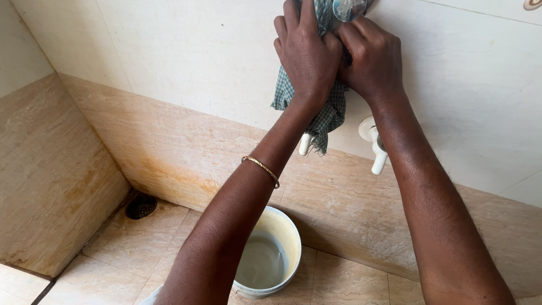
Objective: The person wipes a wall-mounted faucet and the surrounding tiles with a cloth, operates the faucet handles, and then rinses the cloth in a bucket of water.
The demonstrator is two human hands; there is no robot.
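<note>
Both hands are raised to the cream tiled wall (186,62), working a green-and-white checked cotton cloth (330,113) around a shiny round metal tap fitting (349,8) at the top edge of the view. The left hand (305,53) has its grip closed over the cloth, fingers pressed flat on the fabric. The right hand (375,59) is clenched tight on the same cloth, just under the fitting and touching the left hand. The cloth's loose end hangs below both grips, in front of a white plastic wall tap (377,149) and a second white tap handle (305,144). A thin gold bangle (261,168) sits on the left forearm. Far below the grips a white plastic bucket (271,251) with a little cloudy water stands on the beige floor tiles (339,279); a dark round floor drain (140,205) lies well to the left. The step in hand looks like rubbing the fitting clean.
</note>
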